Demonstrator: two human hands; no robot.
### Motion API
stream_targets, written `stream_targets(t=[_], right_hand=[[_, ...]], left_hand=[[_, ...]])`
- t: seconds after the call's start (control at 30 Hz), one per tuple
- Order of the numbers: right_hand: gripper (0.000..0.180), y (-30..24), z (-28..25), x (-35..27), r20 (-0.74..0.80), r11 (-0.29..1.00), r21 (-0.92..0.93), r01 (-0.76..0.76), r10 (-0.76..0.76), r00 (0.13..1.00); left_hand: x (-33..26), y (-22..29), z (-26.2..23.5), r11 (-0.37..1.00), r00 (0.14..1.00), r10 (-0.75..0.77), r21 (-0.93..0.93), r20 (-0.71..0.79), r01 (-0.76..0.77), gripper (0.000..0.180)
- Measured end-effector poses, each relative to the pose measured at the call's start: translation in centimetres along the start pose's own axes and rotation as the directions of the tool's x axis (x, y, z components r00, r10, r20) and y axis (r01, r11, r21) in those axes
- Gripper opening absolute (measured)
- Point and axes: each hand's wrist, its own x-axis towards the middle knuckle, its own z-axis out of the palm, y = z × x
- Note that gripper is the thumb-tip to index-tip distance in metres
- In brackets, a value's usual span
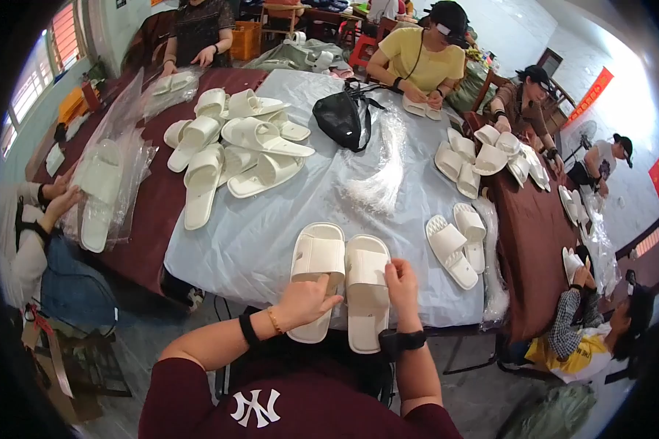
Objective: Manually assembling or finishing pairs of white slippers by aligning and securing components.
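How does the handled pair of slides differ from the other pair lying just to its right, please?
The left hand and right hand touch the handled pair; nobody touches the other pair. The handled pair runs nearly straight up the view, while the other pair slants, far ends leftward. Both are broad-strapped, off-white slides.

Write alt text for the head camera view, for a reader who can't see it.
A person's left hand and right hand touch a pair of off-white slippers side by side at the near edge of a pale-sheeted table. Farther back lie a slipper heap, a black bag and a bundle of thin white strands. Several co-workers around it handle slippers too.
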Motion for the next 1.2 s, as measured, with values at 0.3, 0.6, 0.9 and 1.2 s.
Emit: stream_targets(t=[0.3, 0.6, 0.9, 1.2], right_hand=[[0.023, -0.8, 0.3, -3.6, 0.136, 0.995, 0.074, 0.060, -0.069, 0.988], [0.017, 2.5, -10.2, 3.5, -0.283, 0.956, -0.147, 0.254, -0.287, 0.915], [0.031, 8.7, -18.1, 12.1, -0.378, 0.841, -0.541, 0.028, -0.273, 0.885], [0.039, 7.4, -16.2, 16.9, -0.301, 0.799, -0.589, -0.118, -0.082, 0.950]], left_hand=[[1.6, -2.8, 1.0, 0.992, 0.988, -0.115, 0.042, -0.108, 0.120, 0.023], [6.8, -10.0, -13.9, 0.977, 0.855, -0.082, 0.129, -0.513, 0.171, 0.020], [7.2, -21.0, -13.9, 0.902, 0.931, -0.052, 0.384, -0.360, 0.199, 0.068], [2.7, -16.5, -10.9, 0.979, 0.895, 0.026, 0.193, -0.445, 0.067, 0.054]])
